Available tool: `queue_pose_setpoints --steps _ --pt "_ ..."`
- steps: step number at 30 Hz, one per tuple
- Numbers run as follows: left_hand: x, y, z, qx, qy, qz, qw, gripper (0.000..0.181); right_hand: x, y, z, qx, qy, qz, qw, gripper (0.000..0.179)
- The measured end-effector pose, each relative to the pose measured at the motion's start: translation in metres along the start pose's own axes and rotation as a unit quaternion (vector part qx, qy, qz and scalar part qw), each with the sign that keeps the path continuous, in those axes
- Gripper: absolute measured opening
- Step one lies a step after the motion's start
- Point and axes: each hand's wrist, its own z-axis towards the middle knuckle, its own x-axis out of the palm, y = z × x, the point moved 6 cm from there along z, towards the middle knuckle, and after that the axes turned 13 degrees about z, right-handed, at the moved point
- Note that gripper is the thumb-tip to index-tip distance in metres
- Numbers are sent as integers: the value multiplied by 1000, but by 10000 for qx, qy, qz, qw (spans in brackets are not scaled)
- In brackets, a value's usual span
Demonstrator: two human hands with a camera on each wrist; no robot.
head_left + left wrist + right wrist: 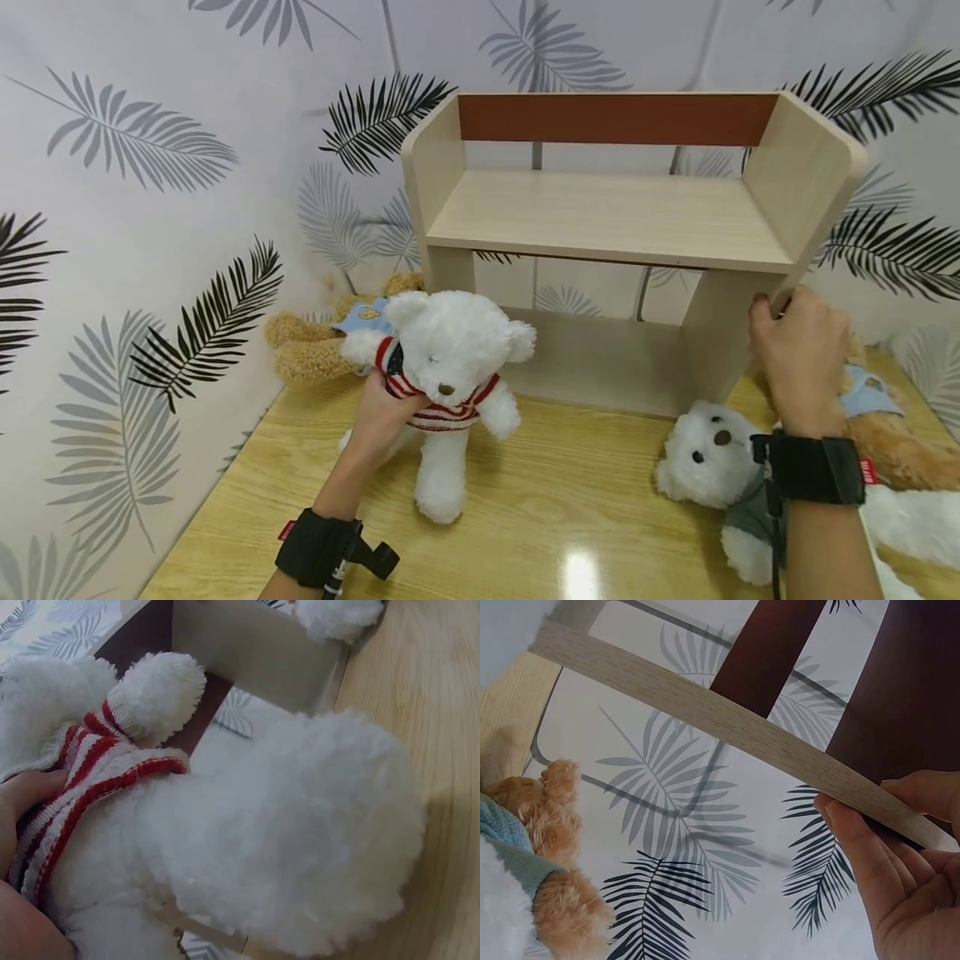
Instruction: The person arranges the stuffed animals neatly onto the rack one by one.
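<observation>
A white teddy bear point(457, 350) in a red-and-white striped sweater is held upright by my left hand point(386, 412), which grips it at the side of the sweater. In the left wrist view the thumb presses into the striped sweater point(97, 769), and a fluffy leg point(300, 832) fills the middle. My right hand point(806, 358) grips the front edge of the right side panel of a small wooden shelf point(615, 212). Seen from the right wrist, the thumb lies on one face of that panel point(727, 716) and the fingers on the other.
A brown teddy bear point(307, 346) in blue lies left of the shelf. At the right lie a white teddy bear point(708, 454) in grey-green and another brown bear point(900, 446) in blue, partly behind my right arm. Leaf-patterned walls point(150, 250) border the wooden table point(547, 517).
</observation>
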Motion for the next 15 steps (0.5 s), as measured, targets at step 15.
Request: queue_pose_setpoints --steps 15 --pt "43 -13 8 240 -28 -854 9961 71 -2 1 -1 28 -73 -40 10000 36"
